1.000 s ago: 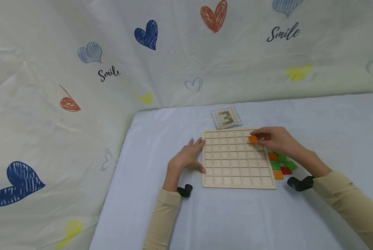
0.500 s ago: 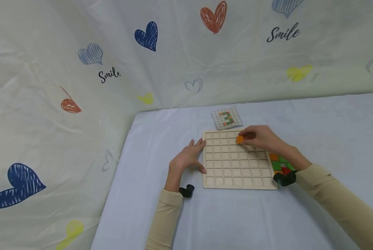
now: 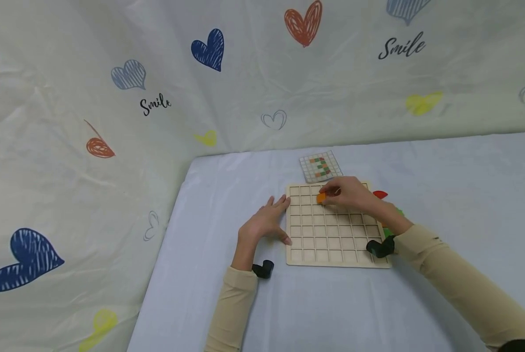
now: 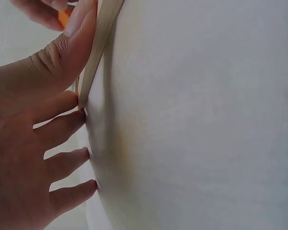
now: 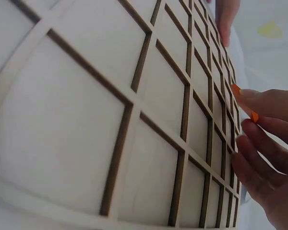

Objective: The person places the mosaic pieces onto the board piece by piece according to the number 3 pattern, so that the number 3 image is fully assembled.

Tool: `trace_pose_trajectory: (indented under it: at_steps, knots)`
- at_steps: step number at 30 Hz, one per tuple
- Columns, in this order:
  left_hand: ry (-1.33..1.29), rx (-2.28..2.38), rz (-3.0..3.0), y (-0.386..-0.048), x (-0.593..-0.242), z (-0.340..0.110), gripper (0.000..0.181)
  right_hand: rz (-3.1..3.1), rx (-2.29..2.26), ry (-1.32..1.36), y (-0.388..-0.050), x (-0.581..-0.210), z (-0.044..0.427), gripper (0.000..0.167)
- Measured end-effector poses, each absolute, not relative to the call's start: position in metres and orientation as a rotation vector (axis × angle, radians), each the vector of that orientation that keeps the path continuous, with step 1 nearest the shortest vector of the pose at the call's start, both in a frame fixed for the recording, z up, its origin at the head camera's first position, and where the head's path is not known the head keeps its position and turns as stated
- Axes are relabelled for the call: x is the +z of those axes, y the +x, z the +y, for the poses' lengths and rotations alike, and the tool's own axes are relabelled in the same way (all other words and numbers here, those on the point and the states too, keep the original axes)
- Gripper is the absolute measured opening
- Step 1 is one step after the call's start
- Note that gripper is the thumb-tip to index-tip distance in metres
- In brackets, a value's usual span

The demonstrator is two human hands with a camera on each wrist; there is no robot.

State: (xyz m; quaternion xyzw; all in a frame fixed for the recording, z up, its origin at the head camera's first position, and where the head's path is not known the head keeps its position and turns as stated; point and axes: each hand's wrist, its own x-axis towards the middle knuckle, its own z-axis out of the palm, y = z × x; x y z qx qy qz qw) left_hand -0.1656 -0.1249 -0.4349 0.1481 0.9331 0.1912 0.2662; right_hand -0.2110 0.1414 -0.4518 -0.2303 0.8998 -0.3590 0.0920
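A wooden grid board [image 3: 328,244] lies on the white-covered table. My left hand [image 3: 264,220] rests at its left edge with fingers spread; in the left wrist view, the thumb [image 4: 62,55] lies against the board's side and the other fingertips touch the cloth. Over the upper-left part of the grid, my right hand [image 3: 348,193] pinches an orange square tile [image 3: 321,198] between thumb and fingers. Seen from the right wrist, this orange tile [image 5: 245,103] is tilted just above the far cells. The grid cells in sight hold no tiles; some are hidden under the right hand.
Behind the board lies a small pattern card [image 3: 320,166] with a coloured figure on a grid. A red rounded piece [image 3: 380,194] sits off the board's right edge. Green tiles [image 3: 387,231] there are mostly covered by the right forearm. A patterned cloth backdrop [image 3: 244,78] rises behind.
My right hand has moved left across the upper part of the board with the orange tile. The red piece beyond the right edge is uncovered again. The left hand has stayed put.
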Motion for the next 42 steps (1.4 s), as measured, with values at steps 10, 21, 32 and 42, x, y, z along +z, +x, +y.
trace_pose_trajectory:
  at_steps: [10,21,32,42]
  knots:
    - [0.403,0.515,2.517,-0.166,-0.435,-0.124,0.121,2.688,-1.046,-0.679,-0.214,-0.455,0.133,0.025]
    - [0.401,0.506,2.525,-0.166,-0.435,-0.12,0.121,2.735,-0.973,-0.658,-0.216,-0.461,0.128,0.022]
    - [0.376,0.497,2.524,-0.166,-0.434,-0.119,0.12,2.772,-0.957,-0.706,-0.212,-0.461,0.13,0.025]
    - [0.385,0.521,2.531,-0.166,-0.436,-0.123,0.12,2.725,-1.049,-0.734,-0.205,-0.452,0.141,0.024]
